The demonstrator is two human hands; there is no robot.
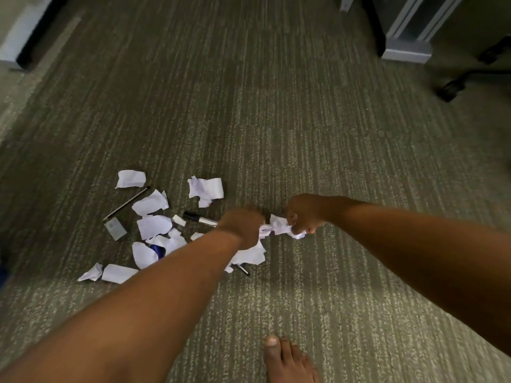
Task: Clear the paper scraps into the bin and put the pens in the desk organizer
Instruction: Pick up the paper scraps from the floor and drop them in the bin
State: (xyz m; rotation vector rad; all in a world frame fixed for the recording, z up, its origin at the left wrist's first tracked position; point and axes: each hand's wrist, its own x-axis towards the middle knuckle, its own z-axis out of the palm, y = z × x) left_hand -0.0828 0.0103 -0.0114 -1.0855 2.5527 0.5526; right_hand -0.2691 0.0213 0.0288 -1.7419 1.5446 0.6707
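Observation:
Several torn white paper scraps [153, 226] lie scattered on the grey carpet at centre left. My right hand [304, 214] grips a crumpled wad of paper scraps [279, 225]. My left hand [243, 226] is closed on the same wad's left end. A black-capped marker [199, 219] lies just left of my left hand. A thin dark pen [127, 203] lies diagonally among the far-left scraps. Another pen's dark tip [244, 270] pokes out under a scrap below my left forearm. No bin or organizer is in view.
A small grey card [115, 229] lies by the thin pen. A blue item [158, 251] shows between scraps. A bare foot [287, 360] stands at the bottom edge. A chair base with a castor [449, 89] and a grey furniture base [406, 51] stand at the upper right.

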